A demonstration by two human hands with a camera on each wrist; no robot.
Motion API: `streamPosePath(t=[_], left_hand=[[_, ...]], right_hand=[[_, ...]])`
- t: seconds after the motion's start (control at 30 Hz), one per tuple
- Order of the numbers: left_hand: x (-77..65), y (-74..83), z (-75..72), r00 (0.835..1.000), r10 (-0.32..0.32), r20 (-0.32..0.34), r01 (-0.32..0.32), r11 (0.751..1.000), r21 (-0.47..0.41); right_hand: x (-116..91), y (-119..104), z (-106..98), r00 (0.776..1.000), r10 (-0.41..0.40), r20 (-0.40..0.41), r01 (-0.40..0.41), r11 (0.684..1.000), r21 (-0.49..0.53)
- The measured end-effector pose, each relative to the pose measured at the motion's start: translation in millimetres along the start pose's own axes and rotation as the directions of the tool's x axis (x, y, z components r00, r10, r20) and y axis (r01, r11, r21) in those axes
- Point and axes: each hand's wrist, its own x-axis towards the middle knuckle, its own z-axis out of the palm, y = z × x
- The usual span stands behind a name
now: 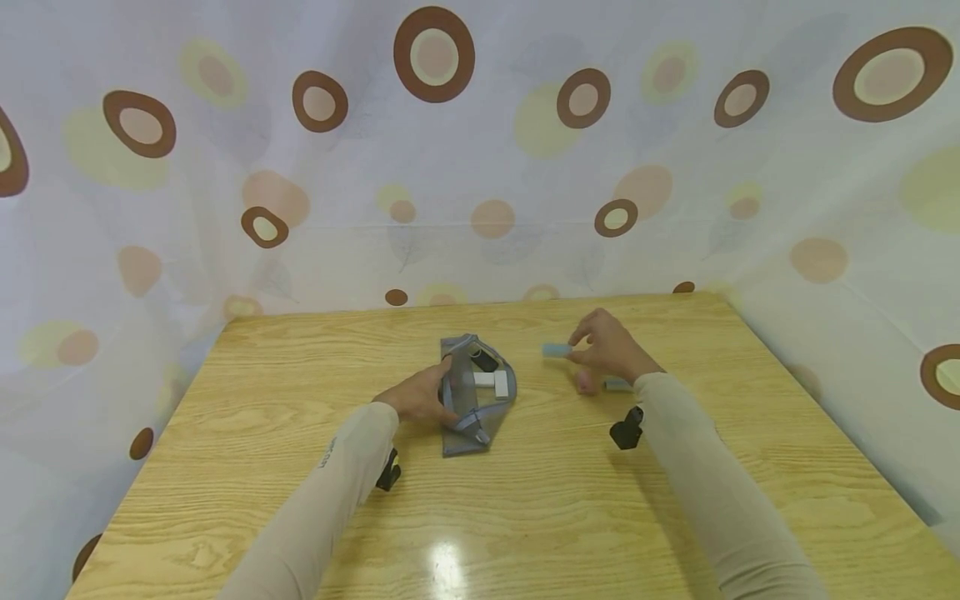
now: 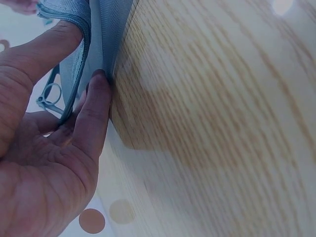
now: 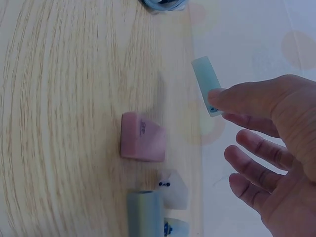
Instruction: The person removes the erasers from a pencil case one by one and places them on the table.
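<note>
My left hand (image 1: pixel 420 395) grips the near side of a grey-blue mesh zipper pouch (image 1: pixel 465 442) lying on the table. In the left wrist view the thumb and fingers hold the pouch's zipped edge (image 2: pixel 83 64) between them. Through its open mouth show a black cylinder (image 1: pixel 484 360) and white blocky pieces (image 1: pixel 501 384). To the right of the pouch, my right hand (image 1: pixel 606 343) pinches a flat light-blue rectangular piece (image 3: pixel 206 81) between thumb and index finger, above the table. Its other fingers are loosely bent. Below it sits a pink slanted block (image 3: pixel 143 138), like an eraser, with small dark print.
Beside the pink block lie a grey-green tube-like piece (image 3: pixel 144 215) and a pale translucent piece (image 3: pixel 174 190). A bluish piece (image 3: pixel 177 227) is partly cut off by the frame. Patterned cloth (image 1: pixel 480 167) hangs behind the wooden table (image 1: pixel 525 533) and at both sides.
</note>
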Motion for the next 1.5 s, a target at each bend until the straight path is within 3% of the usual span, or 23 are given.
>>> streamPosePath(t=[0.47, 0.93, 1.5], left_hand=[[1.6, -1.0, 0.4, 1.000, 0.014, 0.003, -0.014, 1.000, -0.013], [2.5, -1.1, 0.3, 1.000, 0.020, 0.006, -0.020, 1.000, -0.007], [3.2, -5.0, -1.0, 1.000, 0.029, 0.006, -0.029, 0.999, -0.016]], right_hand=[[-6, 19, 2, 0.991, 0.129, -0.027, -0.129, 0.992, -0.006], [-14, 25, 6, 0.982, 0.185, -0.029, -0.185, 0.982, 0.026], [-11, 22, 9, 0.977, 0.210, -0.021, -0.211, 0.975, -0.072]])
